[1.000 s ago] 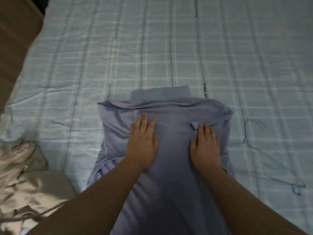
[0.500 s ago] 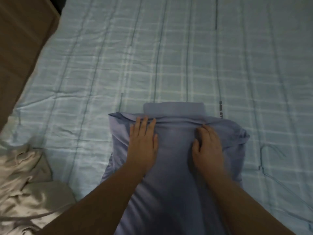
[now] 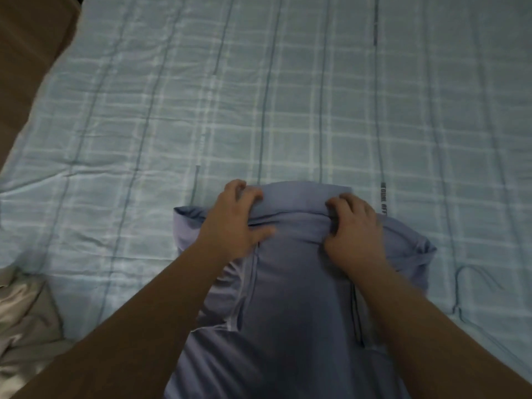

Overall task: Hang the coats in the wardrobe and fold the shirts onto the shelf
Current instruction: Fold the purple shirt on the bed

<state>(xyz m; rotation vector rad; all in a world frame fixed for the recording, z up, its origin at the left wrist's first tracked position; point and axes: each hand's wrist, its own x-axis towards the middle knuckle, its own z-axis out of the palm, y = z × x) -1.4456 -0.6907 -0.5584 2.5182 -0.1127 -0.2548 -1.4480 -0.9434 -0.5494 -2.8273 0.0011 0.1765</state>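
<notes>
Shirt (image 3: 290,298): a blue-grey garment is lying flat on the bed, its sides already folded inward, its collar end pointing away from the person and its lower part running off the bottom of the view.
Collar edge (image 3: 299,194): the far band of the shirt is standing out past the shoulder fold, straight across, between the two hands.
Left hand (image 3: 236,223): it is resting on the shirt's far left shoulder, fingers curled over the collar edge and gripping the cloth, thumb lying flat on the front.
Right hand (image 3: 354,226): it is pressing on the far right shoulder, fingers bent and pinching a ridge of fabric just below the collar edge.
Bedspread (image 3: 288,96): a pale blue checked cover is lying wide and bare beyond the shirt, giving open room ahead and to both sides.
Left bed edge (image 3: 40,82): the cover is ending along a slanting line against a brown surface (image 3: 23,53) at the upper left.
Beige garment (image 3: 26,326): crumpled cloth is lying at the lower left, well apart from the shirt.
Hanger (image 3: 460,292): a thin wire shape is lying on the cover just beside the shirt's right edge; its outline is faint.
</notes>
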